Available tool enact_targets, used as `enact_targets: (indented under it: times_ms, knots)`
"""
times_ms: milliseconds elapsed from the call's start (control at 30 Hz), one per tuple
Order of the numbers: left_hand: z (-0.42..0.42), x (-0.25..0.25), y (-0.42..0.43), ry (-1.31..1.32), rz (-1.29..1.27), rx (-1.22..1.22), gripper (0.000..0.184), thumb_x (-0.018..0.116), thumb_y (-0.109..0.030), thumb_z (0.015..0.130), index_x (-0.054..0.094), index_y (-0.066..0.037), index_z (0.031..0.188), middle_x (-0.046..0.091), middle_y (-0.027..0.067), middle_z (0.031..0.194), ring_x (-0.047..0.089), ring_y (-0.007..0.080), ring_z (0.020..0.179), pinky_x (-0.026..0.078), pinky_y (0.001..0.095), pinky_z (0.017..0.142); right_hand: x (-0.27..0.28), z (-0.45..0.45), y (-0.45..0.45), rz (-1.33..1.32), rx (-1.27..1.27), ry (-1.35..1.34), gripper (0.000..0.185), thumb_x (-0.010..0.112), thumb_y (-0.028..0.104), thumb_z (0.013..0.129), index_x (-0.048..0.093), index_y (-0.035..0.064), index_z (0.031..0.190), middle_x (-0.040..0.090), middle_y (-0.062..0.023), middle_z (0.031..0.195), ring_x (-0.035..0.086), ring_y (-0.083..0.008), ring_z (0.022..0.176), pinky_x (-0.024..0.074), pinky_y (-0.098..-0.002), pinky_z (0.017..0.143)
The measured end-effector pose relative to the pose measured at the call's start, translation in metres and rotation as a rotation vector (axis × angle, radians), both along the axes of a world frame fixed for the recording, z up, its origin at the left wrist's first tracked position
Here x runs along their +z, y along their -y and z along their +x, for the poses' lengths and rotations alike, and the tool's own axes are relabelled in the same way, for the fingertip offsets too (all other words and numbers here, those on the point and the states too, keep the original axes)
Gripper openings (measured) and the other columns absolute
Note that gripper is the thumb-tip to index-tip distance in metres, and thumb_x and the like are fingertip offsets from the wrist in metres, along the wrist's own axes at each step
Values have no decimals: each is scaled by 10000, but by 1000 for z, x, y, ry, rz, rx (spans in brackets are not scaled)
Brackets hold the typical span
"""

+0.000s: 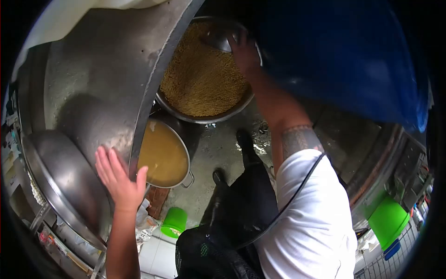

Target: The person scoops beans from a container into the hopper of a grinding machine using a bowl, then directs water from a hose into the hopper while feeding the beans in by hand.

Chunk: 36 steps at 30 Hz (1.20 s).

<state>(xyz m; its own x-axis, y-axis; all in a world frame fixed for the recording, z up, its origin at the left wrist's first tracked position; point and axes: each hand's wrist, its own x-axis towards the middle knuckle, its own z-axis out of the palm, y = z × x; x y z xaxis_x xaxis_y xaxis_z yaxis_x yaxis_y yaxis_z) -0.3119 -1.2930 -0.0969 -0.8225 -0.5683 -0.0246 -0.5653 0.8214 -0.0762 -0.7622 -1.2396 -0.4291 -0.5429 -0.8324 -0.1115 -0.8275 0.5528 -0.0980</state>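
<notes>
My left hand [121,179] has its fingers stretched out at the edge of a large grey metal surface [109,60], with nothing held. My right hand [245,53] reaches to the far side of a wide metal basin [225,116] filled with yellow grains [202,76]. Its fingers lie on a shiny metal bowl [223,37] that rests tilted on the grains; whether they grip its rim is too dark to tell. Below the basin stands a pot of cloudy yellowish liquid [162,153], partly hidden by the metal surface's edge.
A big blue container [339,56] fills the upper right. At the left leans a large round metal pan [65,181]. A green bucket [174,222] stands on the floor near my legs, and another green container [388,221] is at the lower right. The floor looks wet.
</notes>
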Motion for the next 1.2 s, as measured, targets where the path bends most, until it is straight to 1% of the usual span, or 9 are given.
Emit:
enact_targets:
  times_ms: [233,300,400,533,633,733,867,1033,1200]
  knots:
    - [-2,-3,0,27,83,14,922,697,-367,973,211,65,1627,202,365,1670,233,550,1536,198,631,1240,-87,21,17,79,240,-213,620,519,84,1017,366,238,1598,353,-278,1600,503,-530,1333,430,-521,1158]
    - [-1,-5,-1,40,72,21,952,705,-404,963,201,42,1636,203,368,1667,241,560,1528,213,647,1229,-126,10,3,-350,-7,303,623,544,41,1017,412,243,1591,436,-285,1546,521,-436,1359,454,-492,1138]
    - [-5,-7,-2,41,59,33,988,713,-454,955,186,17,1645,202,372,1664,249,570,1521,227,665,1216,-85,-4,-29,-148,-341,840,585,575,35,1016,444,152,1574,529,-288,1460,551,-363,1341,467,-480,1120]
    - [-11,-4,-5,49,82,42,987,714,-436,972,175,53,1638,180,366,1676,219,551,1543,202,628,1241,-147,16,-56,-84,-392,675,624,620,34,994,405,54,1580,581,-269,1392,591,-356,1293,547,-493,999]
    - [-13,-7,-7,33,81,52,984,709,-439,977,173,55,1638,178,364,1678,220,546,1545,197,623,1242,-174,25,-54,202,-435,1043,680,626,50,1001,313,-6,1602,590,-254,1371,638,-352,1236,602,-494,881]
    - [-8,-10,-8,46,70,59,983,706,-447,981,174,57,1636,178,364,1678,219,541,1548,194,613,1243,-180,68,-53,-72,-986,1378,654,612,56,1014,323,-12,1597,641,-235,1238,701,-313,1060,613,-501,744]
    - [-7,-8,-6,52,85,40,976,702,-442,984,174,58,1635,176,366,1678,220,540,1547,189,606,1247,-272,104,-83,-234,-1184,1713,580,594,79,1015,387,-38,1543,643,-240,1199,708,-311,1005,630,-537,844]
    - [-6,-10,-7,56,60,44,959,697,-415,987,174,57,1637,177,367,1678,233,538,1542,182,610,1246,-219,103,-57,-40,-1042,1667,428,583,64,1000,498,-52,1404,624,-214,1227,691,-353,1068,621,-544,931]
    - [-4,-12,-3,47,46,30,966,705,-426,973,187,47,1636,196,373,1667,250,552,1530,209,635,1231,-185,104,-63,-431,-1238,1803,114,581,45,982,591,11,1089,492,-83,891,445,-212,683,408,-505,604]
